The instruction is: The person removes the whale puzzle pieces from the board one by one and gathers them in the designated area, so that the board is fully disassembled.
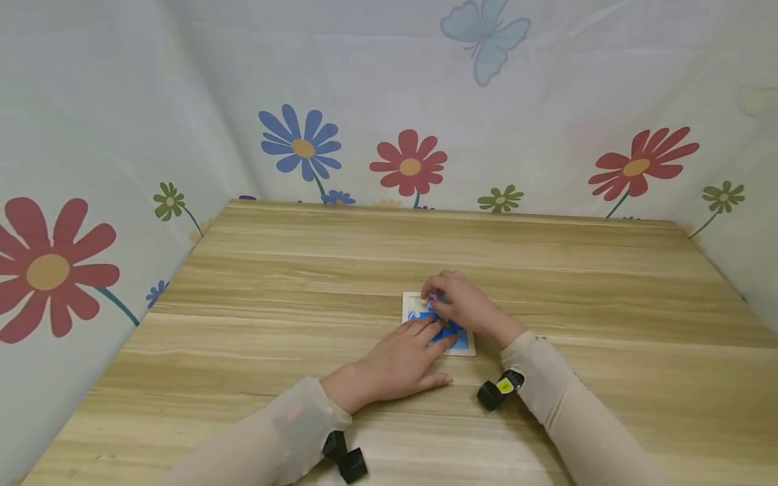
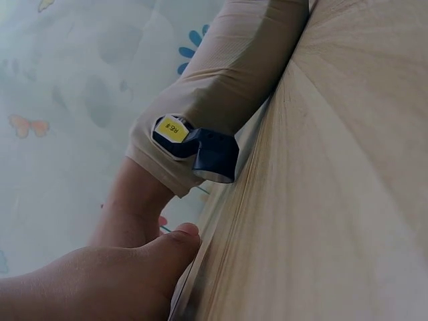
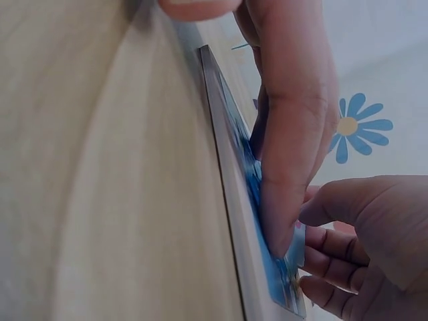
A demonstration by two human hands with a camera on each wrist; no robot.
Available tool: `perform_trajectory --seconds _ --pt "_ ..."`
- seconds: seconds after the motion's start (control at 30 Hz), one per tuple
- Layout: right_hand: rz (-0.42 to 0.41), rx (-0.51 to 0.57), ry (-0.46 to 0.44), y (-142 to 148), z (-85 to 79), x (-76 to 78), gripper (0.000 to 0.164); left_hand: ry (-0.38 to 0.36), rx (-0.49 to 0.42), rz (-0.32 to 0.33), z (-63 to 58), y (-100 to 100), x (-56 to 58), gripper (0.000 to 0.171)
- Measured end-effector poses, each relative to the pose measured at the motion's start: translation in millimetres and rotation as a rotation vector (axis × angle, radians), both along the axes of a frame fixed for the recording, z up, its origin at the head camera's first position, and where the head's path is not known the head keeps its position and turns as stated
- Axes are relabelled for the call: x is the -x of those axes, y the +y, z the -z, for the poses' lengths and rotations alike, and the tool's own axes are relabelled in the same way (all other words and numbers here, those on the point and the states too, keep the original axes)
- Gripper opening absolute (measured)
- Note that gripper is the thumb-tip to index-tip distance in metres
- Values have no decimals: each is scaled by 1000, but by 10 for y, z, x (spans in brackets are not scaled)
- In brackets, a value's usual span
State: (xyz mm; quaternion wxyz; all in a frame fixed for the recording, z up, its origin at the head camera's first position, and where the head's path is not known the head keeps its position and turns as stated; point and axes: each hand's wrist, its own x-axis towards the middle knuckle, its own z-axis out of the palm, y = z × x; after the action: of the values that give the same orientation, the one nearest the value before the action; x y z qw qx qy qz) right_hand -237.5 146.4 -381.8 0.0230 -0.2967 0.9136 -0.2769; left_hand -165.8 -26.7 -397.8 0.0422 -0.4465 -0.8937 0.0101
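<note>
A small white-bordered jigsaw puzzle (image 1: 470, 344) with a blue picture lies flat on the wooden table. My left hand (image 1: 398, 361) rests on it with fingers extended, fingertips touching the blue pieces; its thumb is spread out to the side. At the puzzle's far edge, my right hand (image 1: 464, 304) pinches a small puzzle piece between thumb and fingers. In the right wrist view the right hand (image 3: 374, 247) is beside the puzzle's edge, and the left fingers (image 3: 294, 134) come down onto it. Both hands hide much of the picture. The left wrist view shows the left thumb (image 2: 177, 247) near the tabletop.
The wooden table (image 1: 292, 263) extends around the puzzle on all sides. A white curtain (image 1: 377, 81) with printed flowers and a butterfly hangs behind and beside it. Black wrist devices (image 1: 491, 395) stick out from both beige sleeves, close to the tabletop.
</note>
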Motion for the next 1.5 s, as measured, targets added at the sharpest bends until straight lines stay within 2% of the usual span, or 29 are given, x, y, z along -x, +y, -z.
perform_trajectory --seconds 0.27,0.57,0.87,1.03,1.27,1.5 --pt "11 96 -67 43 2 55 15 9 -2 -1 0 2 8 64" --pt "28 136 -124 73 -33 36 14 23 -12 13 31 -4 5 64" --pt "17 183 -135 91 -78 3 12 33 -16 17 60 -20 -22 64" --pt "31 179 -134 128 -157 0 13 25 -23 16 64 -14 -14 64" --pt "41 113 -81 215 -244 39 11 10 -23 -1 60 -18 -8 64" --pt "45 66 -75 354 -359 80 11 -31 -26 -16 31 -24 -9 64"
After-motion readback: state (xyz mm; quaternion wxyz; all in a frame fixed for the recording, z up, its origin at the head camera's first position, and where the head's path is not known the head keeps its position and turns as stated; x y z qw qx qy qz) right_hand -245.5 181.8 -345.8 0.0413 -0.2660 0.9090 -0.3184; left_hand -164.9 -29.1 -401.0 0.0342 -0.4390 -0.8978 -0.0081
